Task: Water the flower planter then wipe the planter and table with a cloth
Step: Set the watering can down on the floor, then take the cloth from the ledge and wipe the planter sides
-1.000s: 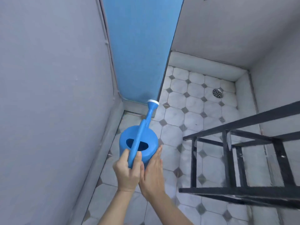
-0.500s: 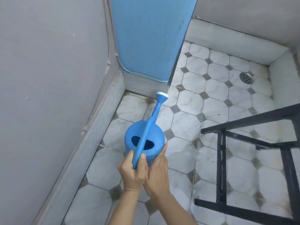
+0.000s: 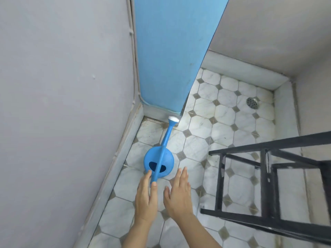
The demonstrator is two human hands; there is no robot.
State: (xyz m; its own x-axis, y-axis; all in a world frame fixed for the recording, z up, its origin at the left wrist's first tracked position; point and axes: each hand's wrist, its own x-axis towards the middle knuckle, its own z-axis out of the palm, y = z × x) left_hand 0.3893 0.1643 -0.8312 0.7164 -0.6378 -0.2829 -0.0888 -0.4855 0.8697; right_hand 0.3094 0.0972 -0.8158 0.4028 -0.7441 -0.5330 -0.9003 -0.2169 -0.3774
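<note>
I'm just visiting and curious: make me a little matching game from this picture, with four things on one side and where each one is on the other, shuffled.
Things:
1. watering can
2. floor drain
3. black metal frame
4. blue panel

Places:
A. far right corner of the tiled floor
B. upright in the corner, beyond the spout's white tip
C. on the floor by the left wall, just ahead of both open hands
D. right side of the view, standing on the tiles

Pairs: 1-C, 2-A, 3-D, 4-B
</note>
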